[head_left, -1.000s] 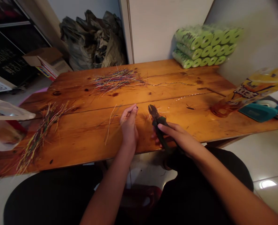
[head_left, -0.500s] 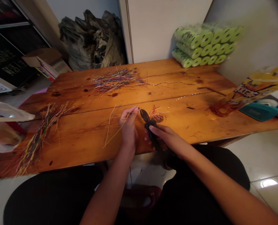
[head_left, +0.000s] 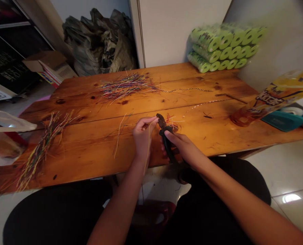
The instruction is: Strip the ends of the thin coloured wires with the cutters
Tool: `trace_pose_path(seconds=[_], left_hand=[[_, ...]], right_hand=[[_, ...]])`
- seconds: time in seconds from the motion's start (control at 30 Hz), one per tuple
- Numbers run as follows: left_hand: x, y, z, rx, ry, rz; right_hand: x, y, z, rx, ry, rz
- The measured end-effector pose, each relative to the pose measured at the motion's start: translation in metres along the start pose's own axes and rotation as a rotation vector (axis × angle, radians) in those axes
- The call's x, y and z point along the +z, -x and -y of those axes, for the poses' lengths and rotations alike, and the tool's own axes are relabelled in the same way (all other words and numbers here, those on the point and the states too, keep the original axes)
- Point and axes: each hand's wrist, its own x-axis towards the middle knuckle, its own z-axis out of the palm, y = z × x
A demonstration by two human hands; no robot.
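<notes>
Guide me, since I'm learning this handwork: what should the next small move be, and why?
Probably a gentle squeeze of the dark-handled pliers with the right hand: their nose sits right by where the left hand pinches a thin yellow wire. Whether the jaws grip its end is too small to tell.

The left hand (head_left: 142, 139) pinches a thin yellow wire (head_left: 148, 144), its tail dangling past the wrist, and the right hand (head_left: 182, 144) wraps round dark-handled pliers (head_left: 168, 142), nose right up at that pinch! Just beyond, a little scatter of orange and white clippings (head_left: 173, 121) sits on the wooden table (head_left: 90, 153)! One multicoloured wire bundle (head_left: 126, 85) lies towards the far side, a second bundle (head_left: 43, 148) sprawls at the left near a white plastic bag (head_left: 8, 122), and on the right there's a yellow-labelled bottle (head_left: 270, 98), with green rolls (head_left: 221, 51) stacked near the far edge
</notes>
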Motion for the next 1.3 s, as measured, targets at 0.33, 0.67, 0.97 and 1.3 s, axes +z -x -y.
trace_pose_path(seconds=[0.33, 0.67, 0.97, 1.3], left_hand=[[-0.003, -0.001, 0.003, -0.048, 0.014, -0.003], [-0.001, 0.001, -0.004, 0.026, -0.042, -0.01], [-0.001, -0.002, -0.002, 0.037, 0.001, -0.118], [-0.001, -0.002, -0.004, 0.047, -0.07, -0.106]], right_hand=[[0.006, -0.003, -0.008, -0.033, -0.008, -0.008], [0.003, -0.01, -0.011, -0.068, -0.046, -0.047], [0.002, -0.01, -0.006, -0.064, -0.084, -0.054], [0.003, -0.006, -0.006, -0.019, -0.07, -0.015]])
